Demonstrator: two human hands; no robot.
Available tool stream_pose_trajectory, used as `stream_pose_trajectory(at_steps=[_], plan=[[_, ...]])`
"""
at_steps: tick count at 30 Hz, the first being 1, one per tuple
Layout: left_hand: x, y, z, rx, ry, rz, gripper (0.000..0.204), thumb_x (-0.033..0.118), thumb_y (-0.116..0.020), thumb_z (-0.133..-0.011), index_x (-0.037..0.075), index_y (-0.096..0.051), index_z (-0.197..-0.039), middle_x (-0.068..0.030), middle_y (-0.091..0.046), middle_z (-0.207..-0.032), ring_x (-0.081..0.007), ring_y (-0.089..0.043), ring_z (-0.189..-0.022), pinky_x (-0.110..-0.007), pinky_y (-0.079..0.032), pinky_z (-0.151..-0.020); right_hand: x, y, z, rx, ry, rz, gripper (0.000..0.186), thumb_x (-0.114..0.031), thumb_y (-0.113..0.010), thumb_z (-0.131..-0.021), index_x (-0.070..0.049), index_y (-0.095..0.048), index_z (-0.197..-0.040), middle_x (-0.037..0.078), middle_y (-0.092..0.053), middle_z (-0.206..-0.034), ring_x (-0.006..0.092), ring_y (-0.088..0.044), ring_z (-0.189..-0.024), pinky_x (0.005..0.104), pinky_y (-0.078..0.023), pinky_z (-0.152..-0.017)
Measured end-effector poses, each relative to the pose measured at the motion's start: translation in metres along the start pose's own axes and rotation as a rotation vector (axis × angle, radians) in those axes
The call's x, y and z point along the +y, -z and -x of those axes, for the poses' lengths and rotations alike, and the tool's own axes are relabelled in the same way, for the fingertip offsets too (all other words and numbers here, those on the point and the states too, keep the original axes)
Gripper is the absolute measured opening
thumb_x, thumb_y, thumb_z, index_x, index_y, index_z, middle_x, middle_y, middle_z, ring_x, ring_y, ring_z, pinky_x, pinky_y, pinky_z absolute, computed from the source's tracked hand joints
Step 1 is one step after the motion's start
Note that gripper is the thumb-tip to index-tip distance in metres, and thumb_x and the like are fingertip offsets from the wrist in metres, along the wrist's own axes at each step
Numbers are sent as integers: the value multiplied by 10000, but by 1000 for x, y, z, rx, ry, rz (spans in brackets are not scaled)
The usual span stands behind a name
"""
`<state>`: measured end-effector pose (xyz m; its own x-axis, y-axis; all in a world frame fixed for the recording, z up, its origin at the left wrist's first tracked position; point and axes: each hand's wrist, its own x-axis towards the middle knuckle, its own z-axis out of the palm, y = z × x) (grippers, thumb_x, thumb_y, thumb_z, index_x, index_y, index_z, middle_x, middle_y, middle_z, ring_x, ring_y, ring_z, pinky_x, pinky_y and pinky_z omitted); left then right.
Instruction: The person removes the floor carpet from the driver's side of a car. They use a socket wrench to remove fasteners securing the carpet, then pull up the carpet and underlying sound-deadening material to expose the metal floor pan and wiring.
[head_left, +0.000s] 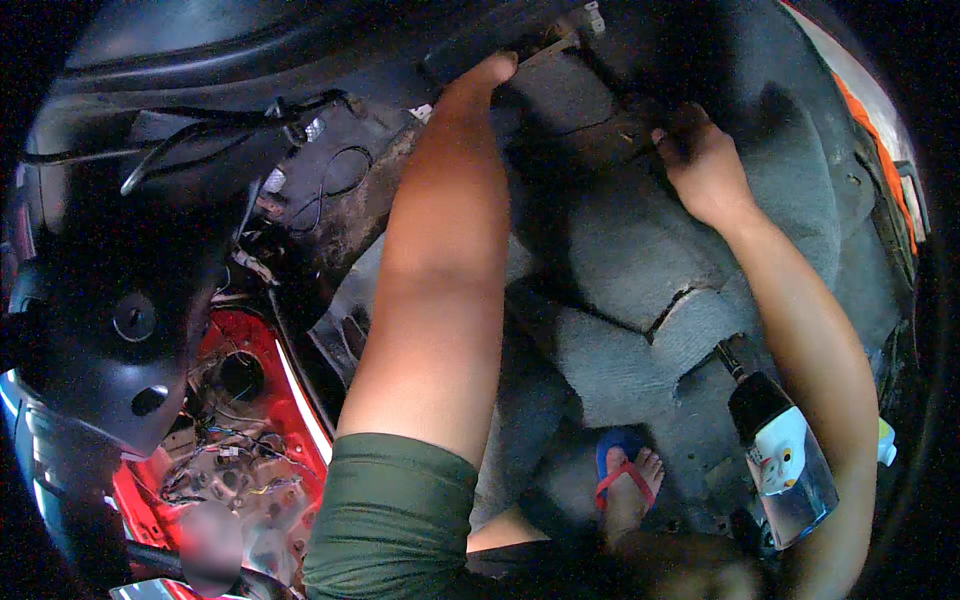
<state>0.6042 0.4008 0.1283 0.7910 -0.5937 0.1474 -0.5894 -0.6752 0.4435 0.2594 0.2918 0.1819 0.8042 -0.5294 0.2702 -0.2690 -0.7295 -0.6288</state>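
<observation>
Grey floor carpet [640, 260] lies bunched and folded inside a vehicle. My left arm, in a green sleeve, reaches far forward. At its end my left hand [500, 67] is at the carpet's far part, beside a metal bracket [565, 45]; most of its fingers are hidden. My right hand [708, 165] is over a dark fold of carpet further right, its fingers curled in. What they hold, if anything, is lost in shadow. Near my right forearm stands a lever [785, 460] with a metal shaft and a black and clear handle.
At the lower left is a red door [300, 395] with bare wiring [240, 455]. Black cables [200, 130] hang under a dark plastic panel [100, 330]. A foot in a blue sandal [625, 475] with red straps rests below. An orange strip [880, 165] runs along the right.
</observation>
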Motion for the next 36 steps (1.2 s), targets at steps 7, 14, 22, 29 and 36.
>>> stream_pose_trajectory(at_steps=[7,14,22,29,36], plan=[[12,7,9,123,-71,5,461,393,-570,-903,63,-677,-1207,-203,-616,-1306,-374,-585,-1213,-475,-465,-1016,-2,4,-1,-46,-30,49,292,-265,-618,-966,-3,-592,-1091,268,-673,-1056,482,-613,-1051,482,-499,-886],[20,8,14,208,-117,23,423,353,-554,-904,51,-677,-1174,-210,-633,-1257,-382,-600,-1168,-486,-477,-986,-1,5,-2,-77,-67,106,356,-285,-611,-971,13,-586,-1165,276,-669,-1103,470,-614,-1087,463,-496,-915],[23,11,19,263,-150,32,382,307,-536,-904,39,-678,-1137,-218,-652,-1202,-391,-618,-1116,-498,-490,-953,-7,5,1,-37,-46,80,383,-289,-606,-979,26,-575,-1193,265,-673,-1122,455,-622,-1093,458,-493,-926],[32,8,8,308,-181,38,349,266,-520,-905,27,-678,-1104,-225,-669,-1153,-399,-634,-1071,-508,-502,-923,11,-1,0,-14,38,72,307,-254,-616,-972,5,-581,-1132,269,-675,-1081,469,-621,-1070,464,-500,-902],[28,10,16,384,-184,20,319,226,-504,-905,16,-678,-1071,-232,-686,-1105,-407,-650,-1026,-518,-513,-894,-3,9,1,-20,-17,5,269,-238,-624,-969,-10,-565,-1098,259,-686,-1032,475,-633,-1028,476,-506,-860]])
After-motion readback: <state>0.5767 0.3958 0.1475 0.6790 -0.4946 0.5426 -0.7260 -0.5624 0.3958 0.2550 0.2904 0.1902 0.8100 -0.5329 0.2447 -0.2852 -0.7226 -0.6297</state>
